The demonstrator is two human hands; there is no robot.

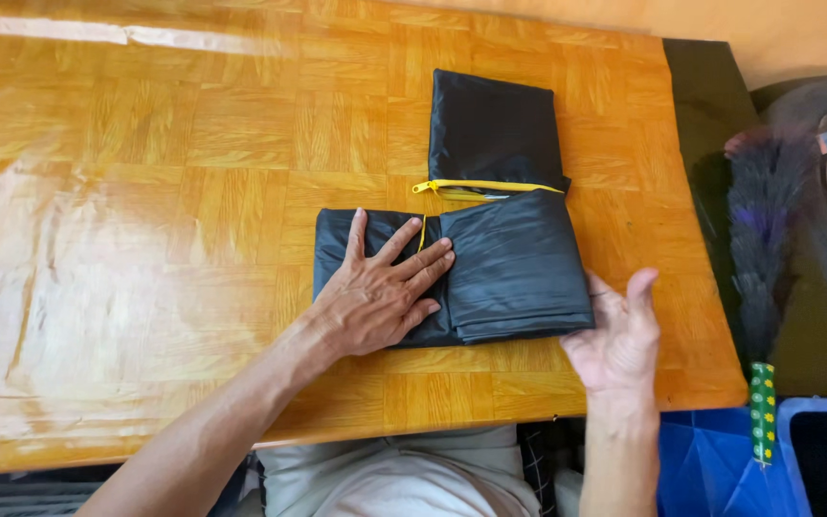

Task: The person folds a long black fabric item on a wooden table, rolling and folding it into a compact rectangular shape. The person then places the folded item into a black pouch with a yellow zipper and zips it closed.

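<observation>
On wooden table (pixel 145 191), left hand (pixel 380 292) flat, fingers spread, pressing folded black fabric (pixel 514 263), right hand (pixel 619 335) open at its edge.

Glossy wooden parquet table (pixel 193 191), folded black fabric bag (pixel 509 268) with yellow zip lying flat on it

The person has 2 bare arms with no sleeves on them, and both go all the way down to the bottom of the picture. The left hand (pixel 382 297) and the right hand (pixel 616 335) have no gloves, no rings and no watch. Below the near edge of the table (pixel 145 239) you can see light grey cloth on the person's lap, with a small bit of dark checked cloth beside it.
</observation>
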